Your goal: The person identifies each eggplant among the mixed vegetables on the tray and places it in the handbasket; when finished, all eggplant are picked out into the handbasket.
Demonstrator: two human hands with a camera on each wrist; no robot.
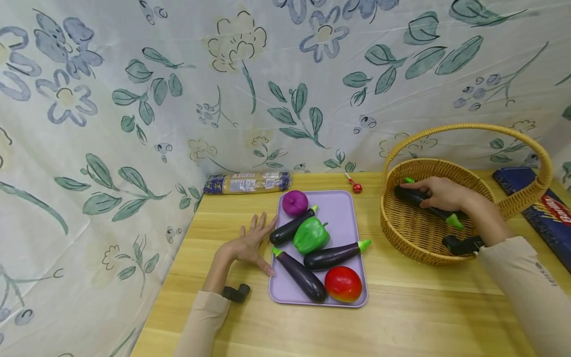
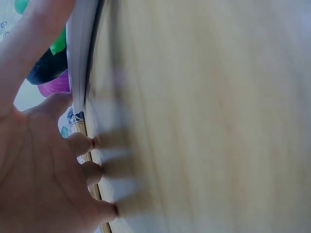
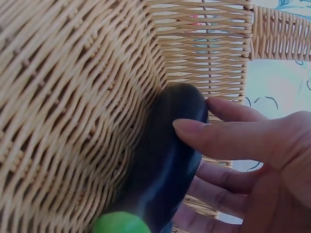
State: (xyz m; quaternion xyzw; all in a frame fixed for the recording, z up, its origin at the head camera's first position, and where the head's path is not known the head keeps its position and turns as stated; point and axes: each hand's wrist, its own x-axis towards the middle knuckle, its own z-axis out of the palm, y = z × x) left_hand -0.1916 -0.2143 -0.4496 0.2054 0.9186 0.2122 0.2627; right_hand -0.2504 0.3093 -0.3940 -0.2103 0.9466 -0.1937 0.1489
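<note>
My right hand (image 1: 446,192) reaches into the wicker basket (image 1: 401,233) and holds an eggplant (image 3: 160,160) by its dark body. In the right wrist view the thumb lies on its near side, with the fingers behind it. A second green tip (image 1: 409,180) shows at the basket's far side, its eggplant mostly hidden. My left hand (image 1: 250,246) rests on the table with fingers spread, thumb and index finger at the left rim of a lilac tray (image 1: 341,208). On the tray lie three eggplants (image 1: 303,277), a green bell pepper (image 1: 311,235), a purple onion (image 1: 295,203) and a red mango (image 1: 343,284).
A noodle packet (image 1: 247,183) lies along the back edge by the floral cloth (image 1: 250,99). Behind the tray is a red lollipop (image 1: 357,188). A dark blue package (image 1: 540,208) lies right of the basket, whose tall handle (image 1: 464,127) arches over it.
</note>
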